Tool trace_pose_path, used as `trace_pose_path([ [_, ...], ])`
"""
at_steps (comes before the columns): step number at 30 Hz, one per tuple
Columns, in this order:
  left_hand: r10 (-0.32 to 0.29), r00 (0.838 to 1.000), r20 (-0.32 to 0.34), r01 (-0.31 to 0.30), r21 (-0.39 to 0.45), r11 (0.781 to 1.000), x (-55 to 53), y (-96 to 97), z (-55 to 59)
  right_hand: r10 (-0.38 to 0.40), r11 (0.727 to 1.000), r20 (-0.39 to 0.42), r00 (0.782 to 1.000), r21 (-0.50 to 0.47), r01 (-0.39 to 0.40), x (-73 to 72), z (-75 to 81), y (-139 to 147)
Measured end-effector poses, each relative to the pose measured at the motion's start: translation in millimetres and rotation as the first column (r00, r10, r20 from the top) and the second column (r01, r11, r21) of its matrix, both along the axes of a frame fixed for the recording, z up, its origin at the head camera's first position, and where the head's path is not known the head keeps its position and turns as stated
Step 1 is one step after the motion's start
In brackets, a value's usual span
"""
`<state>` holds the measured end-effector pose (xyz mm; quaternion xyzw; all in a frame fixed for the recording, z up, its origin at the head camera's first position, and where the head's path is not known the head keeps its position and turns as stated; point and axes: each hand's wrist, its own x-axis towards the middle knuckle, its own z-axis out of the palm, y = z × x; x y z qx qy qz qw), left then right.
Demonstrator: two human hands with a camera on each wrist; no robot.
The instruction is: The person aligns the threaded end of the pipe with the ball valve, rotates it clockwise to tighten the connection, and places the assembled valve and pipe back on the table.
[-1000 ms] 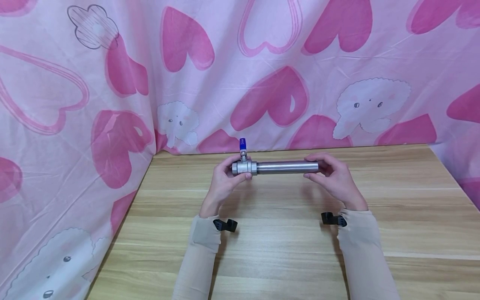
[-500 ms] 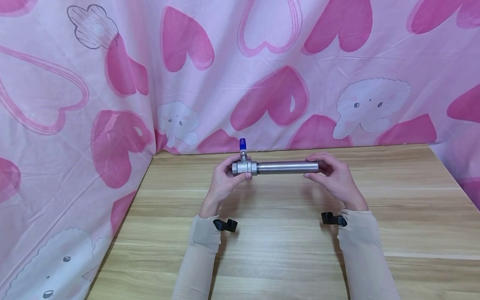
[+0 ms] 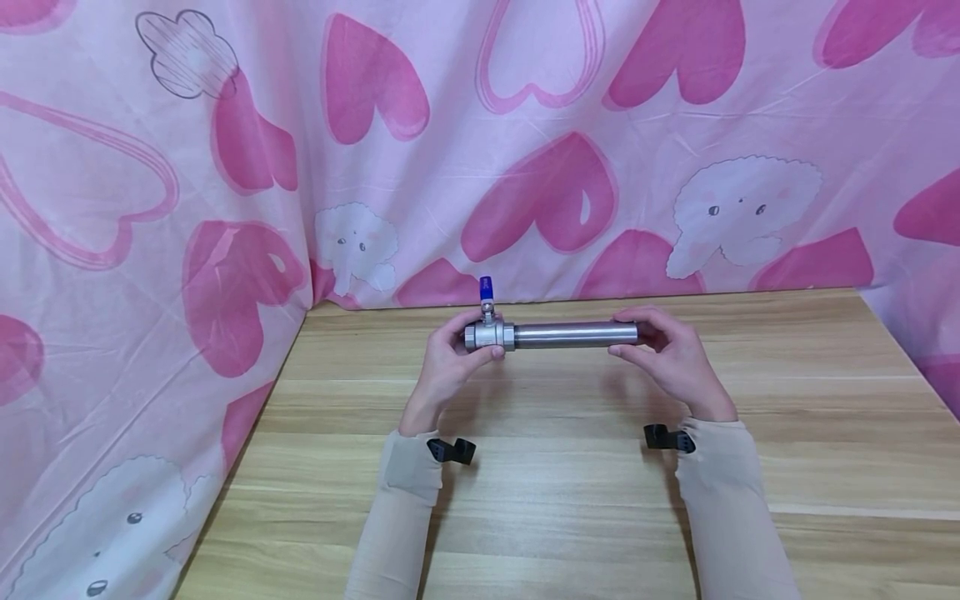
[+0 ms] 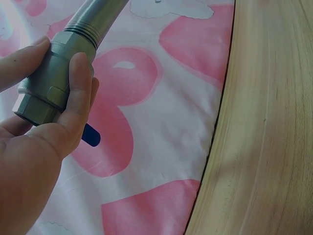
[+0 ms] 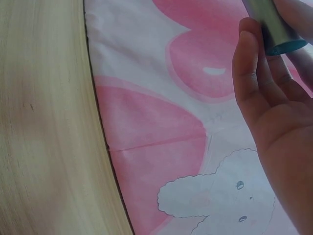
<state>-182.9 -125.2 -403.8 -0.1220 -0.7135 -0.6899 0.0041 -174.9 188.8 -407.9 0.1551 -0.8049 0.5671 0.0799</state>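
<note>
A steel ball valve (image 3: pixel 489 335) with a blue lever handle (image 3: pixel 486 288) is joined to a smooth metal pipe (image 3: pixel 573 335), held level above the table in the head view. My left hand (image 3: pixel 448 358) grips the valve body between thumb and fingers, and the lever points up and away. At the other end, my right hand (image 3: pixel 667 354) pinches the pipe near its free end. Threads (image 4: pixel 84 30) show where pipe meets valve in the left wrist view. The pipe's end opening (image 5: pixel 287 47) has a teal tint in the right wrist view.
A wood-grain table (image 3: pixel 570 500) lies under both hands. Pink fabric with hearts and cartoon animals (image 3: pixel 525 183) hangs behind it and along its left side. Black wrist mounts (image 3: pixel 452 451) sit on both sleeves.
</note>
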Motion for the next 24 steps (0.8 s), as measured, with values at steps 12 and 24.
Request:
trace_pose_path([
  [12, -0.001, 1.0, 0.004, 0.001, 0.002, 1.0, -0.3, 0.7, -1.4, -0.022, 1.0, 0.015, 1.0, 0.012, 0.022, -0.2, -2.1, 1.7],
  [24, -0.007, 1.0, -0.003, 0.007, 0.003, 1.0, -0.7, 0.7, -3.0, -0.018, 1.0, 0.02, 1.0, 0.015, 0.018, -0.9, -3.4, 2.8],
])
